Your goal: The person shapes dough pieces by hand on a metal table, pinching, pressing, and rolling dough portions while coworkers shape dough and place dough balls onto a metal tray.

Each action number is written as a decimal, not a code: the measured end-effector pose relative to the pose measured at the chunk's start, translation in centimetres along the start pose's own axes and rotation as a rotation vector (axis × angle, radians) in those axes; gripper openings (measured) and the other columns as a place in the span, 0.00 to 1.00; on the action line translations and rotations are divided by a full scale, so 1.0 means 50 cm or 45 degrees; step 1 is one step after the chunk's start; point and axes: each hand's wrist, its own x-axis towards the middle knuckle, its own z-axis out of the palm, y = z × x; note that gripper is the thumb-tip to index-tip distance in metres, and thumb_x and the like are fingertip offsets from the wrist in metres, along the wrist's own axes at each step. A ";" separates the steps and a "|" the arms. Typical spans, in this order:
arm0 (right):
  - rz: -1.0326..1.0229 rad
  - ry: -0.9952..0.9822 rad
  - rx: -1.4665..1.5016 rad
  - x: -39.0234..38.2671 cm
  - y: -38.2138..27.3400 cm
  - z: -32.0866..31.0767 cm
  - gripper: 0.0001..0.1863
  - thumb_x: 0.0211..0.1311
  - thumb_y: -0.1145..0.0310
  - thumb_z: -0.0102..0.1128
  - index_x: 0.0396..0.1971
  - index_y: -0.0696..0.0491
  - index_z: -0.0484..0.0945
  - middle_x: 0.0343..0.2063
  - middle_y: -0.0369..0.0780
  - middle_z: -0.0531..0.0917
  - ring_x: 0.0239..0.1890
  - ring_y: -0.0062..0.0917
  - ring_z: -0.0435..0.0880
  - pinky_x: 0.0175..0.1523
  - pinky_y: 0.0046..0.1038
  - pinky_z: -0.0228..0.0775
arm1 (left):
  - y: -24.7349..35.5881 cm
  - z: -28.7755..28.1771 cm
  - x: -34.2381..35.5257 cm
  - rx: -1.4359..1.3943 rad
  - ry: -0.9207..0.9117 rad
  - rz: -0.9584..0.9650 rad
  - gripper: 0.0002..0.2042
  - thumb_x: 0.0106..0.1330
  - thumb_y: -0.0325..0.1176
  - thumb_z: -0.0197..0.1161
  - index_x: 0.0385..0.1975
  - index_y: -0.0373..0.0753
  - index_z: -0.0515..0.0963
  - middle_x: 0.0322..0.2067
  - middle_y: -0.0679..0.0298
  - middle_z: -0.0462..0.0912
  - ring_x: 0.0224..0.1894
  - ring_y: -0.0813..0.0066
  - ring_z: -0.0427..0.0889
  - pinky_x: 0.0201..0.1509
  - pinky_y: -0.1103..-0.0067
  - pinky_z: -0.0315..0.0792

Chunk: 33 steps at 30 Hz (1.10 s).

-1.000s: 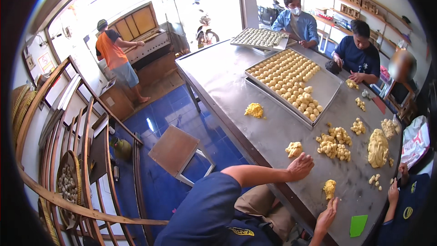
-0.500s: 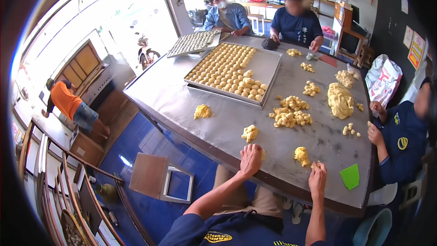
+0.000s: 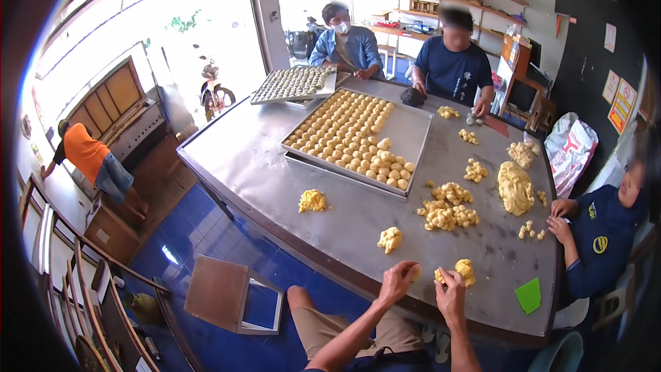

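My left hand (image 3: 398,285) is at the table's near edge, fingers curled round a small piece of pale yellow dough (image 3: 416,273) that shows at the fingertips. Close on its right, my right hand (image 3: 451,297) pinches a bit of yellow filling (image 3: 438,275). Just behind those fingers lies a crumbly mound of the same yellow filling (image 3: 466,272). A small pile of dough pieces (image 3: 390,240) sits beyond my left hand. The two hands are a short gap apart.
A large tray (image 3: 425,139) holds rows of dough balls; a second tray (image 3: 261,101) stands behind it. Dough pieces (image 3: 447,215), a big dough lump (image 3: 515,189) and a green scraper (image 3: 529,296) lie rightward. Co-workers sit at the far side and right. A wooden stool (image 3: 217,293) stands left.
My left hand has come right and nearer, and has turned so the dough shows at its fingertips. My right hand has moved left from beside the yellow mound. The whole view has shifted slightly.
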 end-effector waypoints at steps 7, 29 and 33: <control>-0.079 -0.194 -0.421 0.042 0.035 0.056 0.17 0.58 0.80 0.66 0.49 0.64 0.84 0.44 0.51 0.81 0.49 0.48 0.82 0.57 0.42 0.74 | -0.042 0.010 0.003 0.142 -0.072 0.483 0.16 0.64 0.20 0.60 0.53 0.32 0.79 0.44 0.49 0.84 0.49 0.50 0.83 0.56 0.67 0.78; 0.115 -0.605 -0.350 0.381 -0.239 0.180 0.06 0.55 0.75 0.61 0.33 0.55 0.84 0.30 0.47 0.84 0.42 0.48 0.83 0.52 0.45 0.76 | 0.126 -0.665 -0.017 0.100 0.143 -0.622 0.07 0.71 0.30 0.62 0.41 0.39 0.86 0.37 0.58 0.88 0.40 0.68 0.87 0.46 0.76 0.79; 0.143 -0.716 -0.182 0.390 -0.323 0.256 0.06 0.54 0.72 0.66 0.33 0.55 0.82 0.33 0.48 0.84 0.43 0.45 0.84 0.51 0.43 0.75 | 0.088 -0.962 -0.126 0.315 0.707 -0.642 0.08 0.70 0.30 0.64 0.43 0.35 0.84 0.36 0.59 0.88 0.37 0.72 0.86 0.45 0.74 0.80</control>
